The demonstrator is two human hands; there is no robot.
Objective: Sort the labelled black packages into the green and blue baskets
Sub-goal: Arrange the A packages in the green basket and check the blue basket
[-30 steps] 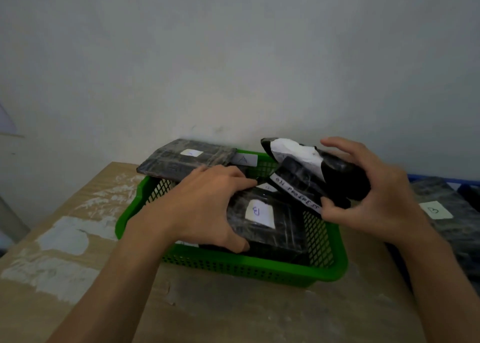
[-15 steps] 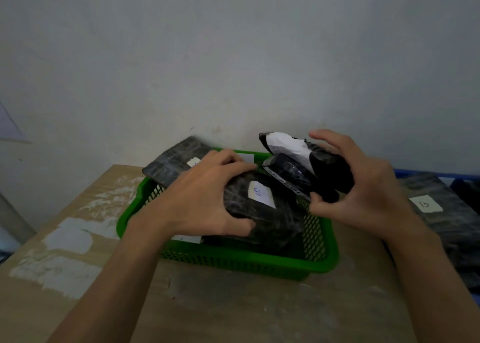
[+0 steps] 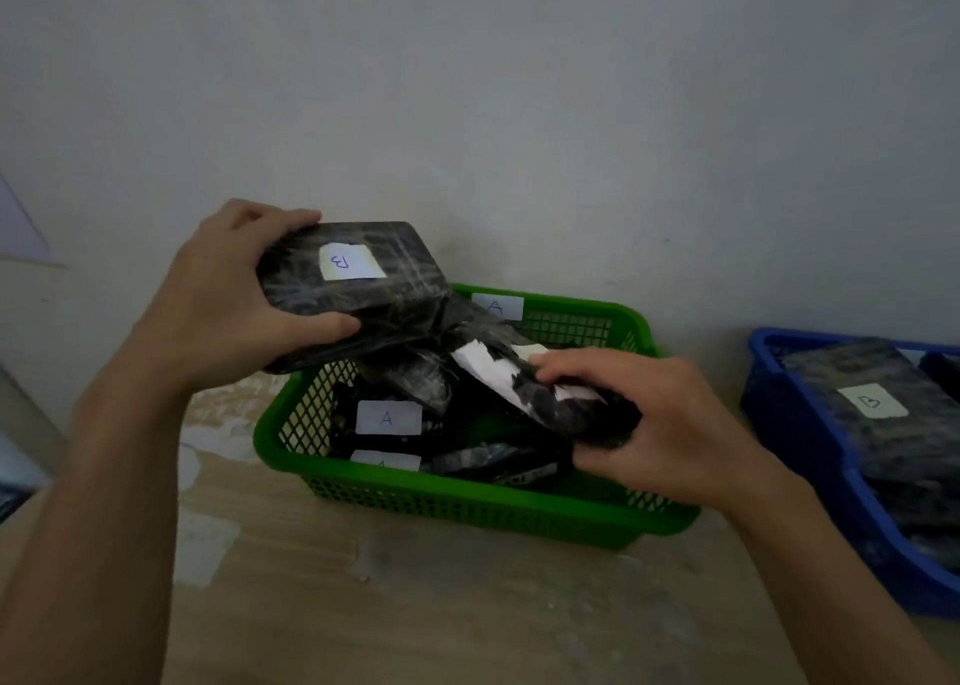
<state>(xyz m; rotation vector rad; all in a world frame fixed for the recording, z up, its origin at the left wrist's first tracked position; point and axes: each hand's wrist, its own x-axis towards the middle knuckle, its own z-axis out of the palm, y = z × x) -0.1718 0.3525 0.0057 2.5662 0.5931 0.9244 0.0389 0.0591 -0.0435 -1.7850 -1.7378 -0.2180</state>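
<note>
The left hand (image 3: 223, 295) grips a flat black package marked B (image 3: 363, 289) by its left end. Its fingers curl over the far edge and its thumb presses along the near side. The package is in the air above the far left corner of the green basket (image 3: 467, 513), with its white label facing up and the letter turned sideways. The right hand (image 3: 660, 424) holds a second black package with a white patch (image 3: 540, 393), fingers curled over its top and thumb underneath. This one is tilted over the right half of the green basket, and it is unclear whether it rests on the packages below. Under both hands, the mesh-walled green basket holds more black packages. Two A-labelled packages (image 3: 387, 419) lie against its near left wall, one partly hidden behind the other. A white tag with an A (image 3: 497, 306) is fixed on the basket's far wall. The basket stands on the wooden table (image 3: 415, 611) toward its far edge, close to the grey wall (image 3: 519, 113). At the table's right edge, apart from the green basket, stands the blue basket (image 3: 800, 440). It holds a black package with a B label (image 3: 872, 404) on top of other dark packages. Pale worn patches (image 3: 205, 549) mark the tabletop near its left edge.
</note>
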